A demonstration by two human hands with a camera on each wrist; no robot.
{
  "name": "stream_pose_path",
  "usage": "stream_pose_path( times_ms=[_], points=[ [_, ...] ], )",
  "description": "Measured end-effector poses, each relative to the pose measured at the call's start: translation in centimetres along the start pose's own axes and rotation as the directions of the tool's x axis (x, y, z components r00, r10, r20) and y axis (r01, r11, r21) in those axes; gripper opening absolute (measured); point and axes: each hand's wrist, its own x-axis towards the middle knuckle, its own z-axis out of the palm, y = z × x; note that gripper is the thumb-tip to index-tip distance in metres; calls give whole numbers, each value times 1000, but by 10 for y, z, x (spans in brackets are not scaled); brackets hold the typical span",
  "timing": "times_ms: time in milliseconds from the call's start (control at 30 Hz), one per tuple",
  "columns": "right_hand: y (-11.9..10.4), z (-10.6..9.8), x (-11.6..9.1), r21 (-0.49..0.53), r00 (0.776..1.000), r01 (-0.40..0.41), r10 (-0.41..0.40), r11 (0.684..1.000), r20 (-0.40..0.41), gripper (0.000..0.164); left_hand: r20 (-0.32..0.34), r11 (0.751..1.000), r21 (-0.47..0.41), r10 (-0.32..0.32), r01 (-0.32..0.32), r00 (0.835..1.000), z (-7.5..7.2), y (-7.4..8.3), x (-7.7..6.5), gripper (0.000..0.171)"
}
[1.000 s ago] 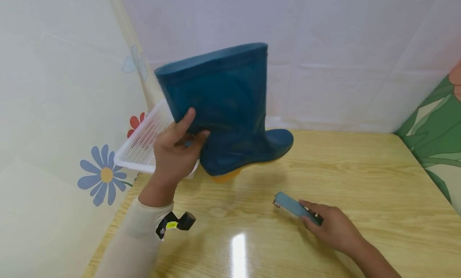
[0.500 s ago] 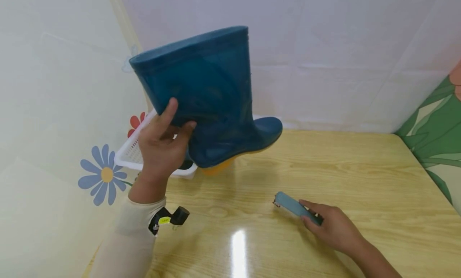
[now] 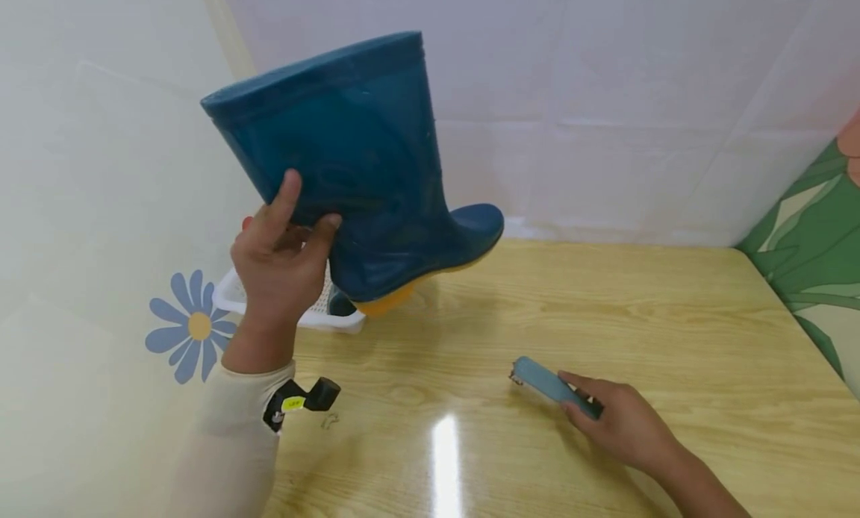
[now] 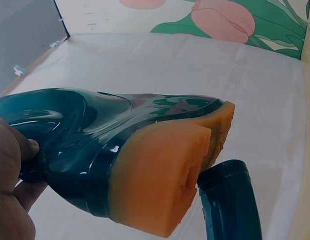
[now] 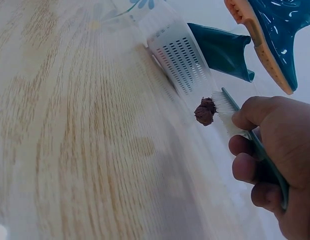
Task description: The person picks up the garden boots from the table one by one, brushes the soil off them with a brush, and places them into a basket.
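Observation:
My left hand (image 3: 278, 257) grips a dark blue-green rubber boot (image 3: 356, 160) by the back of its shaft, up in the air above the table's left part. The boot tilts, its opening up and left, its toe to the right; its orange sole (image 4: 160, 175) faces the lower right in the left wrist view. Low over the table on the right, my right hand (image 3: 625, 425) holds a blue-green brush (image 3: 544, 380) by its handle. White bristles (image 5: 226, 111) show in the right wrist view, with a brown clump (image 5: 205, 112) stuck at their tip.
A white perforated basket (image 3: 329, 322) stands at the table's back left, partly behind the left hand and boot. Another dark green boot (image 5: 222, 50) sticks out of it. The wooden table (image 3: 638, 309) meets a white curtain (image 3: 605, 115) at the back.
My left hand has carried the boot up and to the left, tilting it a little more. Part of the basket's contents has come into sight. The right hand and brush have hardly moved.

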Motion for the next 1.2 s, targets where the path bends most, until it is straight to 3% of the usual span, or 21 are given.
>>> stream_pose_path(
  times_ms=[600,1200],
  points=[
    [-1,2,1,-17,1000,-25,25,1000,-6,42,-30,999,-47,10,-12,999,-13,-6,13,62],
    [-1,0,2,-12,1000,-26,26,1000,4,43,-26,1000,21,-23,23,999,-24,-11,12,58]
  ],
)
